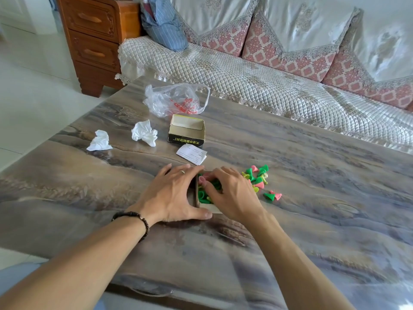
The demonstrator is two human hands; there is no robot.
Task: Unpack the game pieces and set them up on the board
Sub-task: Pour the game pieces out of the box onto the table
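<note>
Hands meet over one small box [209, 208] of green, pink and yellow game pieces [204, 194] mid-table [312, 231]: my left hand [173, 194] lies spread flat against its side, my right hand [232, 195] reaches in, fingers curled, grip hidden. More pieces [259, 179] lie scattered beside it; two crumpled tissues [144, 133], one lid [186, 130], one leaflet [192, 153], one plastic bag [175, 99] sit toward the far edge.

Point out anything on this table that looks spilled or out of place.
Game pieces lie scattered and tipped over on the table, right of the box the hands are working in. Two crumpled tissues and a plastic bag sit loose farther back.
</note>
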